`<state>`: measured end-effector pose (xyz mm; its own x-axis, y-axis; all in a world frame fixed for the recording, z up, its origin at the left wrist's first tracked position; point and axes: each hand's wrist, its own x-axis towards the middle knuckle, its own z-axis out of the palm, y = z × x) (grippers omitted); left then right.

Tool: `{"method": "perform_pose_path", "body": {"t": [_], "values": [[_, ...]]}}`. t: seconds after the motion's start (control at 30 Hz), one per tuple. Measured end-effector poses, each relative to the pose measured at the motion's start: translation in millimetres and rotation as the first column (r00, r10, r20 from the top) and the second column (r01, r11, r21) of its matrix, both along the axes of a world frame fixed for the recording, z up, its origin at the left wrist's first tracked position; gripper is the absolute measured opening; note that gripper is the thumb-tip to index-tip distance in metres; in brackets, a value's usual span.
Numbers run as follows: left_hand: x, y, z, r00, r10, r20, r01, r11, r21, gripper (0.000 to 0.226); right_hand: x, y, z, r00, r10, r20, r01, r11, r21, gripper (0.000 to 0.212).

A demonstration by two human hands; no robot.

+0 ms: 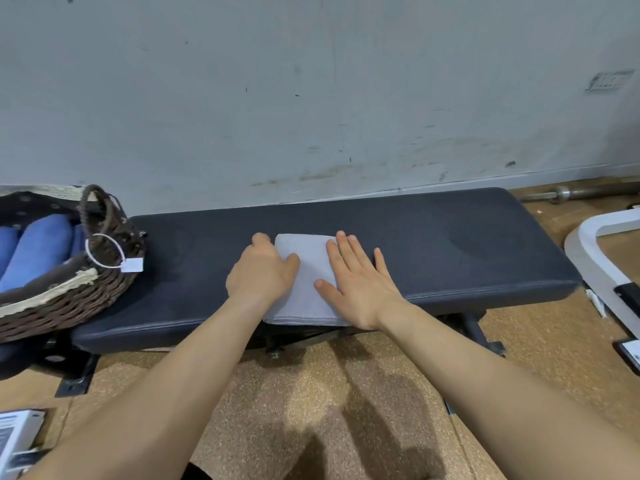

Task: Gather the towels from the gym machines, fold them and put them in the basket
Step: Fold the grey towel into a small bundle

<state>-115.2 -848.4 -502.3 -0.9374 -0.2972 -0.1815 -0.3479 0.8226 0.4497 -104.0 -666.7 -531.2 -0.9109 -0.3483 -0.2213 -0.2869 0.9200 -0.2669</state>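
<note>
Grey towel (305, 271) folded, flat on bench (450, 244), mid, near edge. Left hand (260, 272) curled round towel's left edge, thumb on top. Right hand (356, 284) flat, fingers straight, pressing towel's right side. Basket (69, 301) at left end, blue towels (38, 249) inside.

1. Both forearms are bare. They enter from the lower corners of the view and converge toward the centre.
2. Left forearm (166, 382): extended forward, wrist roughly straight.
3. Left hand (259, 271): back of hand up. The fingers curl down over the left edge of the folded towel (306, 271), the thumb lies on its top face, and the hand grips that edge.
4. Right forearm (485, 375): extended forward, angled inward.
5. Right hand (360, 282): palm down, fingers straight and slightly spread. It lies flat across the towel's right edge, with thumb and index finger on the cloth.
6. The hands are near each other, not touching.
</note>
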Motion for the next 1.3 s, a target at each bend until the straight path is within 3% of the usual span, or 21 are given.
{"method": "perform_pose_path", "body": {"t": [0.1, 0.23, 0.43, 0.6, 0.77, 0.93, 1.13, 1.3], "values": [[-2, -15, 0, 0.994, 0.046, 0.102, -0.060, 0.988, 0.140, 0.053, 0, -5, 9, 1.000, 0.018, -0.016, -0.018, 1.000, -0.004, 0.078], [-1, -24, 4, 0.997, 0.065, 0.028, -0.070, 0.949, 0.306, 0.040, -4, -1, 26, 0.984, 0.132, -0.118, -0.149, 0.978, -0.145, 0.063], [-1, -28, 12, 0.991, 0.084, 0.106, -0.129, 0.814, 0.566, 0.023, 0, 0, 26, 0.972, 0.217, -0.093, -0.227, 0.966, -0.122, 0.059], [-1, -36, 16, 0.983, 0.000, 0.181, -0.109, 0.798, 0.593, 0.024, -6, -1, 29, 0.962, 0.255, -0.103, -0.266, 0.956, -0.120, 0.059], [-4, -40, 11, 0.996, 0.012, 0.089, -0.063, 0.793, 0.605, 0.017, -13, -10, 27, 0.950, 0.280, -0.140, -0.295, 0.951, -0.098, 0.059], [-6, -42, 7, 1.000, -0.008, -0.027, 0.020, 0.862, 0.507, 0.039, -19, -20, 22, 0.958, 0.258, -0.123, -0.273, 0.955, -0.120, 0.060], [-5, -47, 16, 0.986, -0.134, 0.103, 0.055, 0.828, 0.558, 0.068, -17, -27, 17, 0.971, 0.222, -0.085, -0.233, 0.959, -0.159, 0.060], [-8, -47, 12, 0.989, -0.111, 0.100, 0.059, 0.906, 0.420, 0.102, -6, -44, 5, 0.988, 0.098, -0.121, -0.119, 0.976, -0.182, 0.063]]}}
